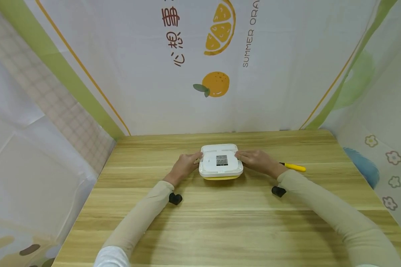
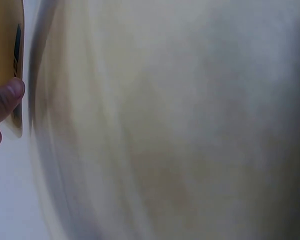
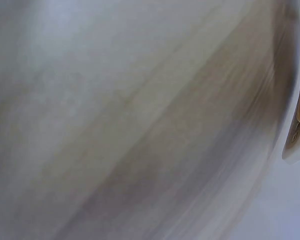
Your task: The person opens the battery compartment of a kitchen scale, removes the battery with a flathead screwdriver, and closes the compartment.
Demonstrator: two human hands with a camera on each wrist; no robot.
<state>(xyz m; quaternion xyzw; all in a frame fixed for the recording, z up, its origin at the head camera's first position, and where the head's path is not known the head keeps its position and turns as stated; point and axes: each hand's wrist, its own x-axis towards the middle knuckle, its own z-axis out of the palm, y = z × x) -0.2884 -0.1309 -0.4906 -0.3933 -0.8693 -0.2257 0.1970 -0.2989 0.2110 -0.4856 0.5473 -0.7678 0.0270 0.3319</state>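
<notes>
A white, rounded-square case (image 1: 211, 163) with a yellow underside is held between both hands near the back of the table. A grey-and-black label is on its white face, which is turned up toward the head view. My left hand (image 1: 184, 167) grips its left edge; in the left wrist view the thumb (image 2: 12, 92) presses along the rim of a yellow surface with dark print. On the opposite edge, my right hand (image 1: 258, 161) holds the case with fingertips at the rim. Only a sliver of the case (image 3: 292, 145) enters the right wrist view, and most of that hand is out of frame there.
A yellow-handled tool (image 1: 295, 167) lies on the wooden table (image 1: 220, 230), its dark end partly behind the right wrist. Small black pieces (image 1: 175, 199) sit at both wrists. A white curtain (image 1: 274, 92) with orange prints rises behind the table, and cloth hangs at both sides.
</notes>
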